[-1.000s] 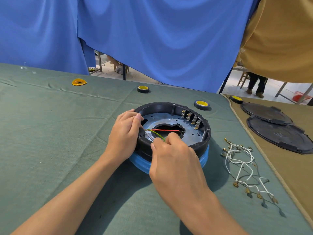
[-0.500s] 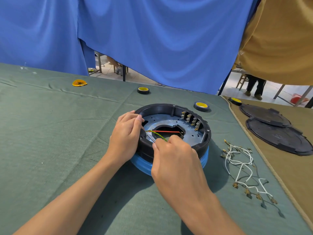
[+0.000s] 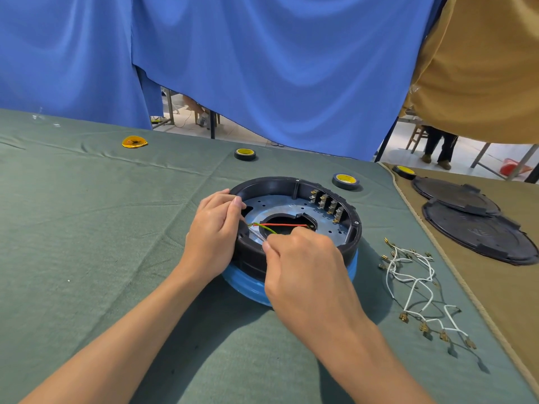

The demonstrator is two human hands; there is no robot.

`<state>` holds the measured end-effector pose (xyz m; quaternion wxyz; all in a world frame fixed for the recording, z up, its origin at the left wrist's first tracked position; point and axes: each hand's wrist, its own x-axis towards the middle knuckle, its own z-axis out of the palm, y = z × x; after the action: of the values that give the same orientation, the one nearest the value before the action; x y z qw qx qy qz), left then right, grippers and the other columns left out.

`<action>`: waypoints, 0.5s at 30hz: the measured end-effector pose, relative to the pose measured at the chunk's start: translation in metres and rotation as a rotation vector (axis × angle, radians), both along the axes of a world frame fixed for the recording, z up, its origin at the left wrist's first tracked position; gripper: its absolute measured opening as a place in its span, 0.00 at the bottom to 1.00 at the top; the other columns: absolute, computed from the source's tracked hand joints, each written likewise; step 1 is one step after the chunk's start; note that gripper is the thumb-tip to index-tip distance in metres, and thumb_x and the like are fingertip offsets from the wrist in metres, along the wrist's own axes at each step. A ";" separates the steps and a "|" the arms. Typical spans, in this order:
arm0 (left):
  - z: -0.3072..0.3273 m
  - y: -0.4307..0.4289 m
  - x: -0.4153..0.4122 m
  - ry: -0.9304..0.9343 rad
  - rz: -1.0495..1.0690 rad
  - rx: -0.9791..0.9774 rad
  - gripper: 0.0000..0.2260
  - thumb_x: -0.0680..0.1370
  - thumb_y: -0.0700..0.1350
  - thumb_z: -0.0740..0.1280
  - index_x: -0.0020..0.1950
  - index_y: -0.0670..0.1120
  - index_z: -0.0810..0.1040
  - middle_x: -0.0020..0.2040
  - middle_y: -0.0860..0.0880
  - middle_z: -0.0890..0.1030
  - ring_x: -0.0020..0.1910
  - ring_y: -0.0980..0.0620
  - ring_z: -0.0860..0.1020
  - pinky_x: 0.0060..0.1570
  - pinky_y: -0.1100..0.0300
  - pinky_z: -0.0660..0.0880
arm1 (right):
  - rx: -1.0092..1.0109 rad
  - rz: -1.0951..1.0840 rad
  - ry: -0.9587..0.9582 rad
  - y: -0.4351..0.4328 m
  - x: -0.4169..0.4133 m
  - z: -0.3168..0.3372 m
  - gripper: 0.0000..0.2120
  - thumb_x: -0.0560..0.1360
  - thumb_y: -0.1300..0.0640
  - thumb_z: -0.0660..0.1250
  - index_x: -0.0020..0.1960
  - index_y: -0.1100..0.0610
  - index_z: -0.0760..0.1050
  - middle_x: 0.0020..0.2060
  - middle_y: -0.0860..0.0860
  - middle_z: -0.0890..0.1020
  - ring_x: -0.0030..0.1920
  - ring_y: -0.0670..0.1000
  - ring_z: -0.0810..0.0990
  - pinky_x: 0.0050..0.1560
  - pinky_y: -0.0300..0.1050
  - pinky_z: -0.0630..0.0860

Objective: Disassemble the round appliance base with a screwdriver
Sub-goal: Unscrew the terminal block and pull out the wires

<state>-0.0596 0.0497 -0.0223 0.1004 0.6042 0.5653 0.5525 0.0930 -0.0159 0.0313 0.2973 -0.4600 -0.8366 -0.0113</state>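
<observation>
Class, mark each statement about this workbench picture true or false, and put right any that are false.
1. The left hand grips the rim of the round base. True.
2. A red wire crosses the base's central hole. True.
3. The white wires are plugged into the base. False: they lie loose on the green cloth, right of the base.
4. The two black covers lie on the green cloth. False: they lie on the tan cloth.
5. The right hand holds a thin metal tool. True.
</observation>
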 end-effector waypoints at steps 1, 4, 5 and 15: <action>0.000 0.000 0.000 0.000 0.000 0.001 0.22 0.84 0.43 0.56 0.30 0.53 0.75 0.47 0.64 0.77 0.65 0.58 0.69 0.60 0.69 0.62 | 0.003 -0.007 0.004 -0.001 0.000 0.000 0.11 0.78 0.56 0.58 0.37 0.50 0.65 0.34 0.50 0.66 0.37 0.57 0.73 0.37 0.46 0.61; 0.000 0.000 0.000 -0.004 -0.001 -0.004 0.21 0.84 0.43 0.56 0.32 0.53 0.75 0.47 0.64 0.77 0.65 0.58 0.69 0.61 0.68 0.62 | -0.003 -0.024 -0.010 -0.002 -0.002 0.000 0.09 0.78 0.56 0.59 0.38 0.51 0.65 0.34 0.50 0.64 0.38 0.58 0.73 0.37 0.47 0.61; -0.001 0.001 0.000 -0.006 0.001 -0.005 0.21 0.84 0.43 0.56 0.32 0.52 0.76 0.46 0.64 0.77 0.65 0.59 0.69 0.61 0.67 0.62 | -0.004 -0.029 -0.018 -0.002 -0.002 0.000 0.09 0.78 0.55 0.58 0.39 0.51 0.65 0.35 0.50 0.64 0.39 0.57 0.73 0.37 0.47 0.61; -0.003 0.001 0.000 -0.005 0.008 0.007 0.21 0.84 0.44 0.56 0.32 0.55 0.74 0.48 0.61 0.77 0.66 0.55 0.70 0.62 0.63 0.62 | 0.000 -0.279 -0.053 -0.020 -0.024 0.001 0.02 0.60 0.61 0.70 0.32 0.59 0.77 0.27 0.52 0.75 0.20 0.56 0.73 0.25 0.41 0.56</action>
<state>-0.0592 0.0512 -0.0254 0.0977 0.6010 0.5653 0.5565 0.0689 -0.0363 0.0318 0.2707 -0.5713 -0.7721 -0.0646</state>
